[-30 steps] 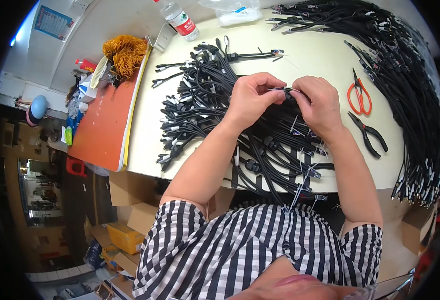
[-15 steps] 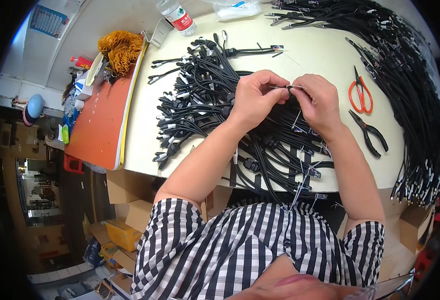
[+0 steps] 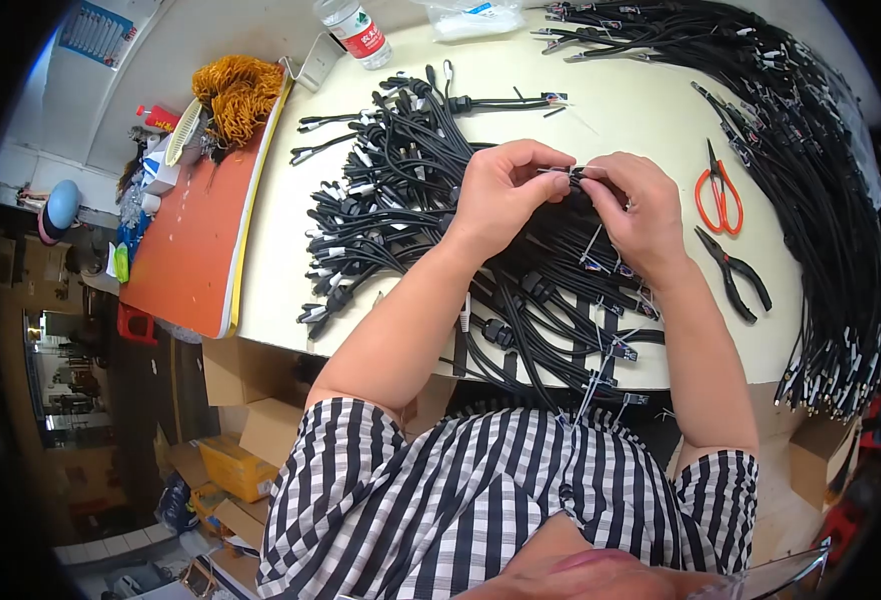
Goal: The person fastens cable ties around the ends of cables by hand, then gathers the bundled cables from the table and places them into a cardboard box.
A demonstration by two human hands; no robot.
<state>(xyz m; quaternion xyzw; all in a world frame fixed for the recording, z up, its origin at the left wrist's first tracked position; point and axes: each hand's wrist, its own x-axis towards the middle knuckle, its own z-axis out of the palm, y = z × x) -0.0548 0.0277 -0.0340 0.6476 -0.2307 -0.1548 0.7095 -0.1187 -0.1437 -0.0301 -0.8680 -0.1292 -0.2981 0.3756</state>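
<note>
Over the pale table [image 3: 521, 70], my left hand [image 3: 509, 195] and my right hand [image 3: 636, 205] are close together with fingertips pinched. Between them is the dark end of a black cable with a thin pale strip, possibly a cable tie; its details are too small to tell. A heap of black cables [image 3: 411, 150] with white-tipped plugs lies under and left of my hands. Below them, more cable ends with small connectors and pale ties [image 3: 601, 375] reach the table's front edge.
Red-handled cutters [image 3: 721, 195] and black pliers [image 3: 733, 275] lie right of my hands. A large cable bundle [image 3: 821, 190] curves along the right side. A water bottle [image 3: 361, 38] stands at the back, and an orange board [image 3: 196, 240] lies at the left.
Both hands stay nearly in place while their fingertips shift slightly around the cable end. The thin pale strip between them has changed angle. The camera view has moved a little.
</note>
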